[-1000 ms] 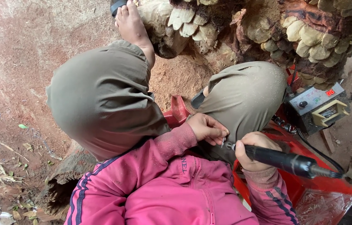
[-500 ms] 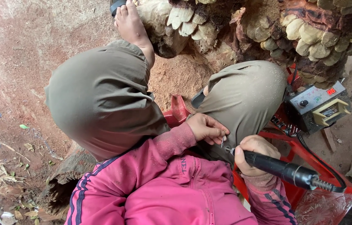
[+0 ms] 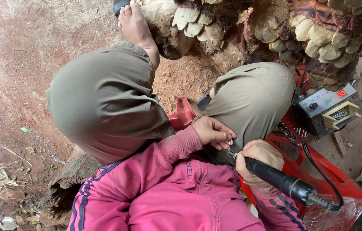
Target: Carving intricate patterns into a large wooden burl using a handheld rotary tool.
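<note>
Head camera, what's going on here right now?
A person in a pink jacket sits on a red stool with knees drawn up, beside a carved wood piece. The right hand holds a black rotary tool, whose cable runs up toward a grey control box. The left hand pinches a small metal piece at the tool's tip, close against the right knee.

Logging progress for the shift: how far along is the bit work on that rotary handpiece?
Done: the big wood carving already shows shaped scales, with sawdust piled below. In hand: right hand grips the black rotary handpiece, corded to the control box; left hand pinches a small metal piece at its tip. Left: the tip is away from the wood, so no carving is under way.
</note>
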